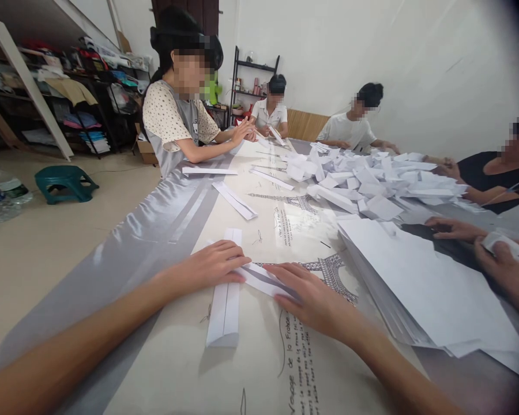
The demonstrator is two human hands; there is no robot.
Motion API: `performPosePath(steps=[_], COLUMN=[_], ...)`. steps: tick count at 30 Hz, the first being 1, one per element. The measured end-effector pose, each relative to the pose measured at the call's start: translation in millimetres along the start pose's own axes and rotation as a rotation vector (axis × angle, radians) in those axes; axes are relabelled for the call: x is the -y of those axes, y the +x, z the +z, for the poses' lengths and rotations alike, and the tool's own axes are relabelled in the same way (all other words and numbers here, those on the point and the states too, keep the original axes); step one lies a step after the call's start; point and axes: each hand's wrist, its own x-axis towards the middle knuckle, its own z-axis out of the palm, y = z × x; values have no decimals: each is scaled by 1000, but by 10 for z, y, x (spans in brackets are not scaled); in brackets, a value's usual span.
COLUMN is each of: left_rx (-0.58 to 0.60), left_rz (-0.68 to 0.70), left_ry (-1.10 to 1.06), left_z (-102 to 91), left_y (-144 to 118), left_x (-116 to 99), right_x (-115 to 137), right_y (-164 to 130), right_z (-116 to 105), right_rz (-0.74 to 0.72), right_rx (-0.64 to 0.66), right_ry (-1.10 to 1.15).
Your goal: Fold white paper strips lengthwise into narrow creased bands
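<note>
Paper folding is the step in hand, judging by how the hands lie. The left hand point(214, 266) rests palm down, fingers flat and released, on a long folded strip point(225, 300) that runs toward the near edge of the surface point(164, 369). The right hand point(307, 294) also lies flat, fingers spread and pressing, on a second folded strip point(259, 278) that slants between the two hands, its left end tucked under the left fingertips. Neither hand grips anything; both press down.

Just right of the right hand, a thick stack of plain sheets point(415, 288) fans toward the right edge. Beyond it, a loose heap of folded pieces point(372, 178) covers the far middle of the surface, and single finished strips point(236, 200) lie along the left side.

A person in a spotted top point(173, 124) works at the left edge, two more sit at the far end, and another person's hands point(497, 262) work at the right edge.

The next move probably calls for firm, even pressure along the crease while the other hand pins the paper against sliding on the glossy cloth.
</note>
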Motion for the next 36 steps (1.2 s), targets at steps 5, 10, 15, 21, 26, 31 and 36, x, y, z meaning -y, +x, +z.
performPosePath(steps=[5, 10, 15, 21, 26, 31, 36], left_rx=[36, -17, -102, -62, 58, 99, 102], left_rz=[-70, -25, 62, 95, 120, 122, 136], left_ry=[-27, 80, 278, 328, 136, 14, 67], left_z=[-11, -42, -101, -50, -38, -144, -213], left_y=[-42, -18, 21, 18, 8, 3, -3], left_x=[6, -60, -121, -127, -97, -107, -84], right_x=[-14, -75, -148, -134, -85, -20, -19], right_y=[32, 43, 61, 91, 76, 40, 39], right_z=[-28, -55, -49, 2, 6, -72, -82], right_rz=[-30, -5, -157, -214, -215, -136, -145], right_rx=[-11, -47, -231, -222, -72, 12, -29], right_ry=[53, 13, -144, -234, -149, -59, -93])
